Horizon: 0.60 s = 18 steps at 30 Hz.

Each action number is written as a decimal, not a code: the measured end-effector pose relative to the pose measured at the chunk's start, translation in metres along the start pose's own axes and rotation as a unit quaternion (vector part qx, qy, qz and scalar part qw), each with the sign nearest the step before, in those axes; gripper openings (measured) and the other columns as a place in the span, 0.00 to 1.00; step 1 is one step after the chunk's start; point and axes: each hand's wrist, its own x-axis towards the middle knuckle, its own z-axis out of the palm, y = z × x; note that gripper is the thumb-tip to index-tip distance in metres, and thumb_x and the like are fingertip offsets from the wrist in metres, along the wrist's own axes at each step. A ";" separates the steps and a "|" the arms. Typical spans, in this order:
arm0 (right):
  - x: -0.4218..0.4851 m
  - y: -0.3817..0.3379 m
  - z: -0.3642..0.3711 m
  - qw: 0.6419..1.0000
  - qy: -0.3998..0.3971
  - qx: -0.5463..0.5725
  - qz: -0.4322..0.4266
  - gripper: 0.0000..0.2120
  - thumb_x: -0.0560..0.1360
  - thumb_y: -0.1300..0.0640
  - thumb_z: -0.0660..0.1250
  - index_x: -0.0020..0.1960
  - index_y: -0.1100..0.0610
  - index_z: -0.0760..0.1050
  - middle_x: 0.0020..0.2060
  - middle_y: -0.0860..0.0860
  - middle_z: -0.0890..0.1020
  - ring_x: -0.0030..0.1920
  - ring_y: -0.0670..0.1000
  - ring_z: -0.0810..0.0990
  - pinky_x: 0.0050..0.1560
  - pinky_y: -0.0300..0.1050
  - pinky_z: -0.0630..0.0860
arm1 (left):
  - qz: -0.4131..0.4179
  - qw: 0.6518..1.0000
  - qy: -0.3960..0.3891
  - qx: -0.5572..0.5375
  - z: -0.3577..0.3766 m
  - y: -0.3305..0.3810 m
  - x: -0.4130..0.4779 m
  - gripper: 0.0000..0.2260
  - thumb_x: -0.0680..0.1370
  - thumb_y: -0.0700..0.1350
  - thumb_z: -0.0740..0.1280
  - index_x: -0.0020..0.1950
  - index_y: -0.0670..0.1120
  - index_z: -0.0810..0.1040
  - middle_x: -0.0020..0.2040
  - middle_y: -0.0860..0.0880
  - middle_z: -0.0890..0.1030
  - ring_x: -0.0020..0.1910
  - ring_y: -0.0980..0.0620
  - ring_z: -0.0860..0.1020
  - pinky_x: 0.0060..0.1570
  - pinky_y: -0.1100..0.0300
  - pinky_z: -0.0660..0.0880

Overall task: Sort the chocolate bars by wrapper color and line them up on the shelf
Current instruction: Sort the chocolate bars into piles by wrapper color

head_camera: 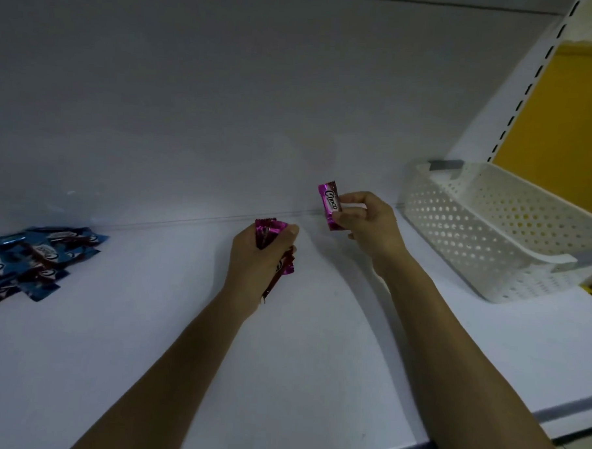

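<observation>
My left hand point(257, 256) grips a bunch of pink-wrapped chocolate bars point(269, 231) above the middle of the white shelf point(316, 344). My right hand point(372, 224) pinches a single pink bar point(330, 203), held upright just right of the left hand, its label facing me. A loose pile of blue-wrapped bars point(32, 260) lies on the shelf at the far left, overlapping one another.
A white perforated plastic basket point(491, 233) stands on the shelf at the right, tilted toward me. Behind it rises a slotted white upright point(517, 95) beside a yellow panel point(570, 127). The shelf's front edge point(482, 422) runs along the lower right.
</observation>
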 end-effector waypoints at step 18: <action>0.048 0.024 -0.017 0.850 0.040 -0.520 -0.073 0.12 0.73 0.59 0.66 0.52 0.46 0.82 0.49 0.51 0.83 0.52 0.56 0.78 0.58 0.49 0.69 | 0.009 0.998 -0.018 0.055 0.003 -0.008 0.007 0.04 0.75 0.42 0.71 0.45 0.43 0.78 0.37 0.47 0.79 0.32 0.57 0.79 0.30 0.65 0.75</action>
